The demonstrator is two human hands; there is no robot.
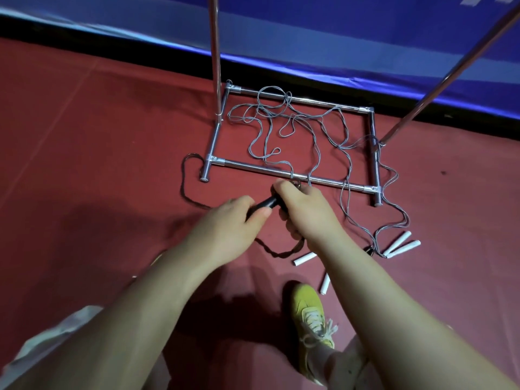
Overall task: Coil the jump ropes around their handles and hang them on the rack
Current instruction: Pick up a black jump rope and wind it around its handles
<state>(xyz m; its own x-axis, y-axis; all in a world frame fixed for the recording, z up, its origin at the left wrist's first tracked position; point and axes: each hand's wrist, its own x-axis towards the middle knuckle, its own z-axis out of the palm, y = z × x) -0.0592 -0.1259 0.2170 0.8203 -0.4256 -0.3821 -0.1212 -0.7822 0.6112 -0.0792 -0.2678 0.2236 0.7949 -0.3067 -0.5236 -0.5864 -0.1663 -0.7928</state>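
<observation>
My left hand grips black jump-rope handles just in front of the metal rack's base. My right hand holds their far end, fingers curled round it. The dark rope trails left in a loop past the rack's foot and another stretch lies under my wrists. Grey ropes sprawl tangled inside and over the rack base. Their white handles lie on the floor at the right, and two more white handles lie near my right forearm.
The rack's upright poles rise from the base; a slanted pole goes up at the right. A blue padded barrier runs behind. My yellow shoe stands on the red floor below my right arm.
</observation>
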